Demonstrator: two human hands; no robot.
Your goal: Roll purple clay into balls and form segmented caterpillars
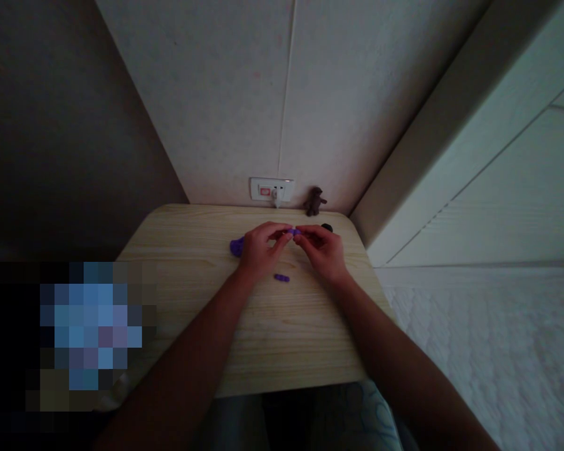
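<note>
Both my hands meet over the far middle of a small light wooden table (263, 326). My left hand (261, 250) and my right hand (323, 250) pinch the two ends of a small purple piece (294, 232) between their fingertips. A larger purple lump (237, 246) lies on the table just left of my left hand. Another small purple piece (282, 277) rests on the wood between my wrists.
A white wall socket with a plug (272, 189) sits on the wall behind the table. A small dark figure (314, 201) stands at the far right corner, a dark round object (328, 227) beside it. A white bed (489, 351) lies to the right.
</note>
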